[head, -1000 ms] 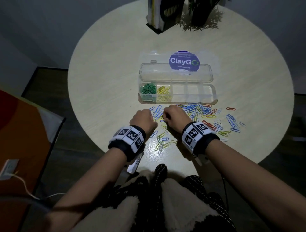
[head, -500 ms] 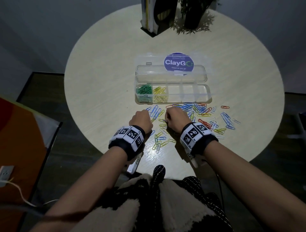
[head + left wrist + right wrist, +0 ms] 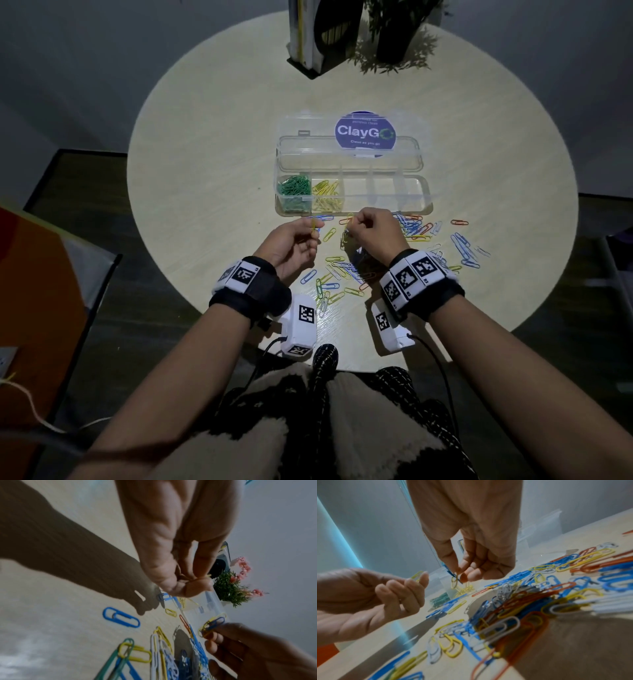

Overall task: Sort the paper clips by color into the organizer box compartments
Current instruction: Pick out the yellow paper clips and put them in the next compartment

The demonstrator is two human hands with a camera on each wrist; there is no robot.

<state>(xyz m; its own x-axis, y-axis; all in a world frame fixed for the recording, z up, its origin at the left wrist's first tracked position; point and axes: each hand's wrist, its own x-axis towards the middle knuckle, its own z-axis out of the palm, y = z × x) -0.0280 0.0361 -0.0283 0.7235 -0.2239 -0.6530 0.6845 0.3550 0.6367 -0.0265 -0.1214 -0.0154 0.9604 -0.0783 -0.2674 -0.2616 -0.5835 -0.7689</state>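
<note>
The clear organizer box lies open on the round table, with green clips in its leftmost compartment and yellow clips in the one beside it. The other compartments look empty. Just in front of the box, my left hand, palm up, pinches a yellow paper clip. My right hand pinches a yellow clip hooked with a blue clip. Both hands are raised off the table. Loose mixed clips lie beneath and to the right.
A black file holder and a potted plant stand at the table's far edge. The box lid lies open behind the compartments, over a purple ClayGo sticker. The table's near edge is just before my lap.
Both hands have lifted off the clip pile, each with clips pinched, and moved toward the box front. My left hand has turned palm up.
</note>
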